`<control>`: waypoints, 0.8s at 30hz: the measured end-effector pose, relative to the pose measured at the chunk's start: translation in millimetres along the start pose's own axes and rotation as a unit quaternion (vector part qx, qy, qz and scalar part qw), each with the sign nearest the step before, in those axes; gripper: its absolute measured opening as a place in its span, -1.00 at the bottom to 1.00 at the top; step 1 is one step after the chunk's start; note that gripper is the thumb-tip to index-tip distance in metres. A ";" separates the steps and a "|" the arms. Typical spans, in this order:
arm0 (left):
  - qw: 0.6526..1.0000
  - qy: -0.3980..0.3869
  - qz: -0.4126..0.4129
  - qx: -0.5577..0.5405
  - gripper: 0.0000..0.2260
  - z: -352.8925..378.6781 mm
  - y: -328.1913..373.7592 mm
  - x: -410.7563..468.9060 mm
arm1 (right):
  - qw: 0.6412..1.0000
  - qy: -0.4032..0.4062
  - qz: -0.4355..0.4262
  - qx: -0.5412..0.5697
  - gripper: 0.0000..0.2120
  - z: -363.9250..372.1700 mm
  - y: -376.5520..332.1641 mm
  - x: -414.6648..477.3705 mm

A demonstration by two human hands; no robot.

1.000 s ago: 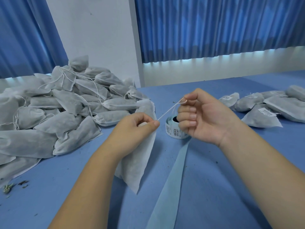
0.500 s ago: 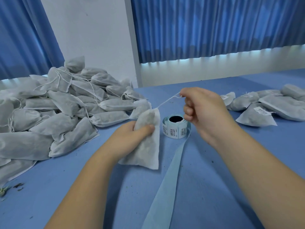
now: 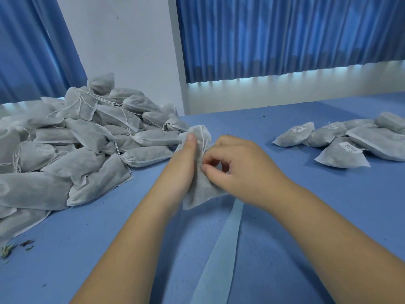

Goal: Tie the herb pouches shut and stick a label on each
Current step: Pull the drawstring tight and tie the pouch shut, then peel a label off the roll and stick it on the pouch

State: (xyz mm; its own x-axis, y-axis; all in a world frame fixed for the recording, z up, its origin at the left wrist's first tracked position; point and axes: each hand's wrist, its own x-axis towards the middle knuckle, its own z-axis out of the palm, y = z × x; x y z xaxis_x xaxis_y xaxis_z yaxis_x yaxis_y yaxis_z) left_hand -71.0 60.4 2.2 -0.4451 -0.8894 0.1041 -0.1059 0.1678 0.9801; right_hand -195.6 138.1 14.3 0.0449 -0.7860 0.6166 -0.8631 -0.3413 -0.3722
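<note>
The herb pouch (image 3: pixel 197 194) I am working on is held upright just above the desk (image 3: pixel 306 205), its gathered neck on top and its white string (image 3: pixel 203 141) running down the side of the neck. My left grip (image 3: pixel 184 170) is wrapped round the pouch from its left, thumb lying straight up along the cloth to just below the neck. My right grip (image 3: pixel 241 172) comes in from the pouch's right with its fingers curled, the tips pinching at the cloth just under the neck. I cannot tell whether the string is caught in that pinch. The bottom corner of the pouch pokes out below both hands.

Directly below the pouch a pale blue label backing strip (image 3: pixel 221 244) lies flat on the desk and runs toward me between my forearms.

Left of the pouch sits a large pile of grey pouches (image 3: pixel 76 150), many with loose strings trailing. The nearest of them is just beside my left thumb. Well to the right of the pouch lies a smaller group of labelled pouches (image 3: pixel 341 139), each showing a white label (image 3: pixel 350 147). Far left of the pouch and nearer me, a few herb crumbs (image 3: pixel 8 249) lie on the desk. Beyond the pouch are a white wall (image 3: pixel 122 51) and blue curtains (image 3: pixel 285 36).
</note>
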 end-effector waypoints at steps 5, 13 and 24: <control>0.998 -0.035 -0.037 -0.048 -0.46 -4.3 -3.3 0.8 | 0.997 -0.009 0.032 0.063 -0.87 -1.1 2.9 -1.1; 0.997 0.067 -0.031 0.028 -0.90 -6.1 -6.9 4.8 | 0.927 0.122 0.313 0.168 -0.86 -24.9 46.9 10.2; 0.977 0.137 0.053 0.153 -0.33 -12.5 1.5 16.2 | 0.908 -0.143 0.393 0.023 -0.46 -10.1 60.6 1.5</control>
State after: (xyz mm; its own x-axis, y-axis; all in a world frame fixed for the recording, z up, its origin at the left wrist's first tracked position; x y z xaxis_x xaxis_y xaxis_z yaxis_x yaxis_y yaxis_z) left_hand -67.2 40.9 7.5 -0.2185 -0.9331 0.2855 -0.3518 0.3482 0.8689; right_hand -252.9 121.5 -0.3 -0.4411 -0.8958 -0.0555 -0.6637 0.3672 -0.6517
